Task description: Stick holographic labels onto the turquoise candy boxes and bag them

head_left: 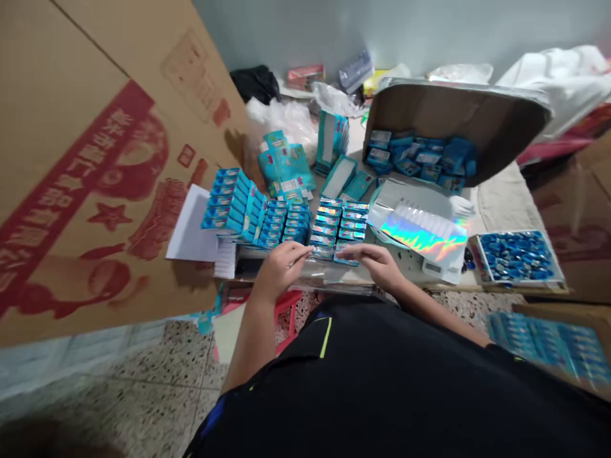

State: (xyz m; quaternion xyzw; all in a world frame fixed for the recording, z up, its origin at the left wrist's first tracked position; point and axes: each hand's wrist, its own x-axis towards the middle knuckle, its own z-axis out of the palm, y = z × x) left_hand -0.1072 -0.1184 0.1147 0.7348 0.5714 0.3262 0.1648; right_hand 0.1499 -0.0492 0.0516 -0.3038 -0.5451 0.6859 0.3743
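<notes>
At the near edge of a cluttered table (453,286), a large corrugated cardboard sheet (90,191) with red print stands at left, blocking that side. Beyond are set an open cardboard box (456,121) of blue packets (415,156) and a tray (518,257) of glossy blue pieces. A holographic foil pouch (420,232) lies at right. Small teal cartons (338,222) are ranked in rows between. The left hand (284,270) and right hand (372,264) are held close together, fingers curled at the front carton (322,252); whether it is gripped cannot be told.
</notes>
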